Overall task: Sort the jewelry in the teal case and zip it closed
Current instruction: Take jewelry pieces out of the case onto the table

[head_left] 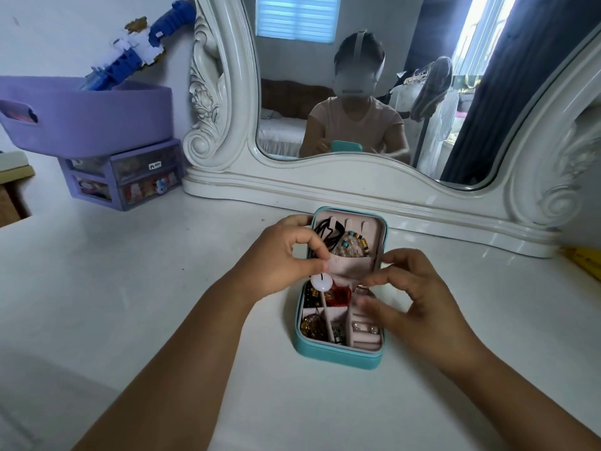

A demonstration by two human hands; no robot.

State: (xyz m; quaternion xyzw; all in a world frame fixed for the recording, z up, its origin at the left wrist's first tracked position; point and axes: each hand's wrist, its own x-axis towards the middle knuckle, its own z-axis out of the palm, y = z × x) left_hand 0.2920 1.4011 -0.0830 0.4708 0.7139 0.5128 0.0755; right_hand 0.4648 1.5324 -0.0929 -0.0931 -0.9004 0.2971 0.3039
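Observation:
The teal case point(338, 354) lies open on the white vanity top, its pink lid upright toward the mirror. A beaded bracelet point(354, 244) and black cords point(327, 234) sit in the lid pocket. My left hand point(286, 255) pinches the top edge of that pink pocket, just above a white round pendant point(320, 283) on a cord. A red piece point(338, 296) and gold chains point(312, 325) fill the base compartments, with rings in the padded slots point(364, 328). My right hand point(419, 297) hovers over the case's right side, fingers curled and apart; it looks blurred.
An ornate white mirror point(357, 187) stands just behind the case. At the back left a purple basket point(87, 115) with a blue toy rests on a purple drawer unit point(126, 180). A yellow object point(582, 258) lies at the right edge.

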